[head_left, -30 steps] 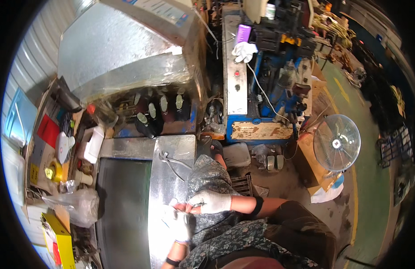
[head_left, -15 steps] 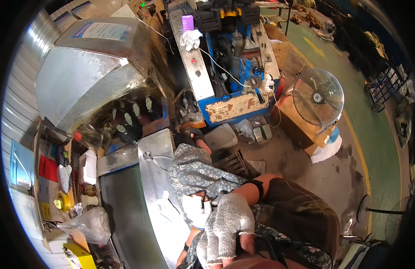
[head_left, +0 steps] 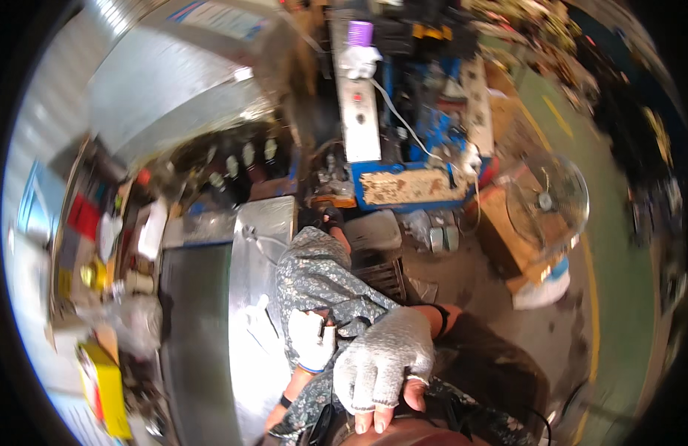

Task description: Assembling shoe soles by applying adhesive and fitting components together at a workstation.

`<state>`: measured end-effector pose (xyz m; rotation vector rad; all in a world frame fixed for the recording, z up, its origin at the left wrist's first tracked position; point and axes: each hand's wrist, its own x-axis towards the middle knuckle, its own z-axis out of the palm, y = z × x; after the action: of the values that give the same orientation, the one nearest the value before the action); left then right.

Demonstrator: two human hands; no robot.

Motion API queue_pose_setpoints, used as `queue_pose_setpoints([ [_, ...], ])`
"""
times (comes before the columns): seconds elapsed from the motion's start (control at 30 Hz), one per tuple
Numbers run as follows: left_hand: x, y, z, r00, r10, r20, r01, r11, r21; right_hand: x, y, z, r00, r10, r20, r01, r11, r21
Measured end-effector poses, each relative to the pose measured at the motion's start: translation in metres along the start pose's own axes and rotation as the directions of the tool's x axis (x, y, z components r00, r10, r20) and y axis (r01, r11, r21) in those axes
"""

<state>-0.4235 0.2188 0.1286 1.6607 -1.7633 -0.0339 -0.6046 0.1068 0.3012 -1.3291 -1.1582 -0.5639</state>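
My right hand point(head_left: 385, 360), in a greyish-white knitted glove with bare fingertips, is raised close to the camera. Its fingers stretch side by side toward the lower edge, the thumb apart, and no object shows in them. Lower down, my left hand point(head_left: 312, 340) in a white glove rests on the dark floral cloth point(head_left: 314, 275) over my lap and leg. Its fingers seem loosely apart, though partly blurred, with nothing visible in them. A metal worktop point(head_left: 266, 223) lies beside the left hand, with a brightly lit white item point(head_left: 262, 323) on it.
A dark conveyor-like belt point(head_left: 199, 320) runs on the left. Behind it, a metal hood point(head_left: 165, 89) covers several dark shoe-like shapes point(head_left: 249, 156). A blue machine point(head_left: 411, 189) stands ahead. To the right are a fan point(head_left: 544, 201) and a cardboard box point(head_left: 500, 230). A cluttered shelf point(head_left: 76, 245) is far left.
The whole view has swung, shifting the hood and machine rightward. My right hand has turned, showing more of its back and fingertips. My left hand stays on the cloth.
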Motion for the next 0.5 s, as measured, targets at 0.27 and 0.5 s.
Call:
queue_pose_setpoints([
  [0.27,-0.005,-0.006,-0.005,0.998,-0.016,-0.065,0.018,0.999,0.027,0.019,0.014,-0.013,0.993,-0.027,0.118,0.03,0.999,-0.026],
  [0.5,-0.007,-0.005,-0.004,0.996,0.011,-0.086,-0.009,1.0,0.029,0.048,0.007,-0.005,0.941,0.26,0.219,-0.086,0.806,-0.585],
])
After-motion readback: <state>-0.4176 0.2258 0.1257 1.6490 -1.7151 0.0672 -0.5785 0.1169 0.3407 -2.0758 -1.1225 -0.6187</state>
